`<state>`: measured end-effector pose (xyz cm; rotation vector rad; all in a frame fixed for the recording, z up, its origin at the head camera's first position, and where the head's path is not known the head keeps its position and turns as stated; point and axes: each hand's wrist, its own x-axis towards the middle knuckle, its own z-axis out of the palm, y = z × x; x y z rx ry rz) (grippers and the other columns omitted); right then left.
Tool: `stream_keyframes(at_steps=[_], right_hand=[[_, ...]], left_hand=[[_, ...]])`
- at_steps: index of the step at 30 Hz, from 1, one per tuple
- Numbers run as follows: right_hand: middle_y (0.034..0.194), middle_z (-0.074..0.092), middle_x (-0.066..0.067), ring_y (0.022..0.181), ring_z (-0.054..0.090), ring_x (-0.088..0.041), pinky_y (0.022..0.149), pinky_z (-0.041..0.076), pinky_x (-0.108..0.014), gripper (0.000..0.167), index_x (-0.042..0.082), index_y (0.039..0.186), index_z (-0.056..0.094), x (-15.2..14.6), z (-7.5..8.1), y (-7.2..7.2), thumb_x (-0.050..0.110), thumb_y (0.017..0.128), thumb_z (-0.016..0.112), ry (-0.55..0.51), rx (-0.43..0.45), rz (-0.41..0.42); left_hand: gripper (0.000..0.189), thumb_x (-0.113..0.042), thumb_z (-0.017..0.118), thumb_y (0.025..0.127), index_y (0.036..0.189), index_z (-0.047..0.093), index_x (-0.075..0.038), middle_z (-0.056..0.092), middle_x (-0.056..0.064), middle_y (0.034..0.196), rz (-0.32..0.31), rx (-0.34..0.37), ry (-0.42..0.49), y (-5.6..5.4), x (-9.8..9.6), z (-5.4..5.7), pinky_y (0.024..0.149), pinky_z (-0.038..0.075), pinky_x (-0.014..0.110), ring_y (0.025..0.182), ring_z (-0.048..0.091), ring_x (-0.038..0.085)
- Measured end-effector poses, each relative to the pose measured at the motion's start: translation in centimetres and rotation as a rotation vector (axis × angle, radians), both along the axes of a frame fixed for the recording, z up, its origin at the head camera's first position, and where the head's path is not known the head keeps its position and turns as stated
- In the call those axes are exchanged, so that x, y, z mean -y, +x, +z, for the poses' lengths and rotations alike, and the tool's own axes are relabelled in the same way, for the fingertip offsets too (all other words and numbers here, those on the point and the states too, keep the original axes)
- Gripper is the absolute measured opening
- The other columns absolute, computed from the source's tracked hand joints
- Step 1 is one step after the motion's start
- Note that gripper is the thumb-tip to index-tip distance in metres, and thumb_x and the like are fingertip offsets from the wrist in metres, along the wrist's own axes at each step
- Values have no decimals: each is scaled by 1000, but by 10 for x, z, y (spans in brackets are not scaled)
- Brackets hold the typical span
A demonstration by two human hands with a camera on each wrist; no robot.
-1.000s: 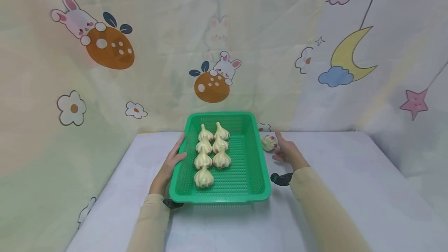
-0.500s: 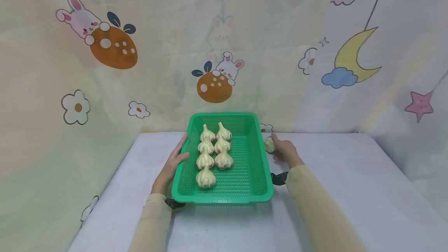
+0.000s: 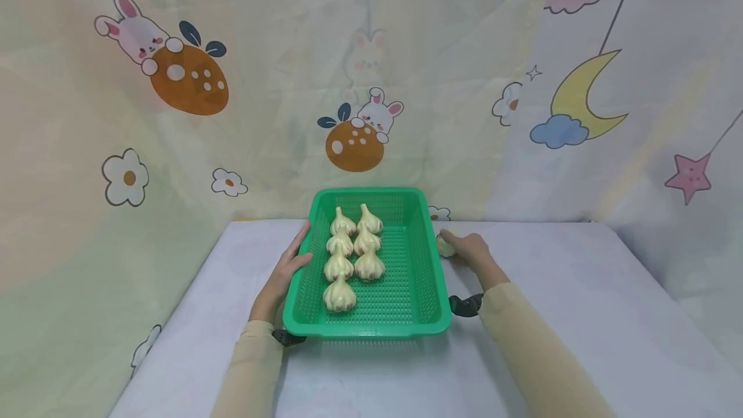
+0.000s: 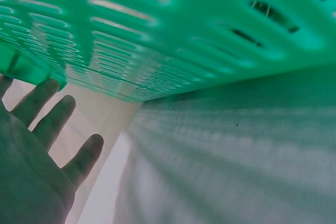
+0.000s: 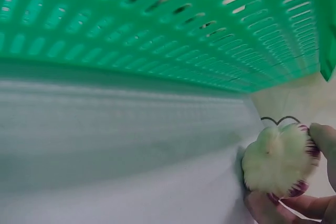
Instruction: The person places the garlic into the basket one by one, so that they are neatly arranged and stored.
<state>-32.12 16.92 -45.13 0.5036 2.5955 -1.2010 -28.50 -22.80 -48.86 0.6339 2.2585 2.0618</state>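
A green plastic basket (image 3: 415, 269) with slotted walls stands on the white table. Inside it, garlic bulbs (image 3: 339, 295) form two rows toward the left, the left row longer. My left hand (image 3: 286, 273) lies along the basket's left side, thumb at the rim. In the left wrist view its fingers (image 4: 84, 158) are straight and spread, fingertips close under the rim. Beyond the basket's right wall, my right hand (image 3: 471, 251) pinches a single garlic bulb (image 5: 278, 161) between thumb and fingers. That bulb has purple streaks and is partly hidden by the hand in the head view.
A patterned cloth backdrop (image 3: 278, 115) hangs right behind the table (image 3: 557, 276). The basket's right wall (image 5: 173, 35) rises close beside the right hand. Dark straps (image 3: 466, 306) sit on both wrists.
My right hand has come in from the right and taken hold of the loose garlic bulb, its fingers now around it. My left hand and the basket stay as they were.
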Motion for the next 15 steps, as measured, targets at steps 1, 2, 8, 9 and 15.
stream_keyframes(at_steps=[1,2,8,9,15], right_hand=[[120,51,-27,101,52,-32,85,48,-40,83,-17,129,41,0,0,1,55,90,50,1,-2,6],[119,52,-27,100,53,-31,84,49,-39,81,-16,128,45,0,-1,1,54,90,51,-2,-4,15],[126,52,-26,108,54,-33,89,50,-41,69,-9,130,50,-5,-7,6,47,90,56,-21,-36,103],[129,50,-27,112,53,-35,92,49,-44,71,-9,133,46,-6,-7,8,46,90,57,-21,-40,114],[128,52,-27,113,54,-38,92,48,-49,66,-6,134,44,-5,-11,16,35,87,64,-32,-87,131]], left_hand=[[62,-15,36,98,154,12,-28,4,-4,161,3,1,-1,0,0,0,117,9,53,148,3,24],[62,-14,36,98,154,12,-27,5,-3,161,4,-2,-3,0,0,0,117,8,54,148,3,24],[62,-13,36,98,154,11,-27,5,-3,161,-1,-2,-1,1,-1,1,117,8,54,148,3,25],[62,-14,36,98,154,11,-28,5,-4,161,0,2,-1,1,-1,1,117,8,53,148,3,24],[62,-14,36,99,154,11,-28,5,-5,161,0,10,-1,1,-1,1,117,8,52,149,3,23]])
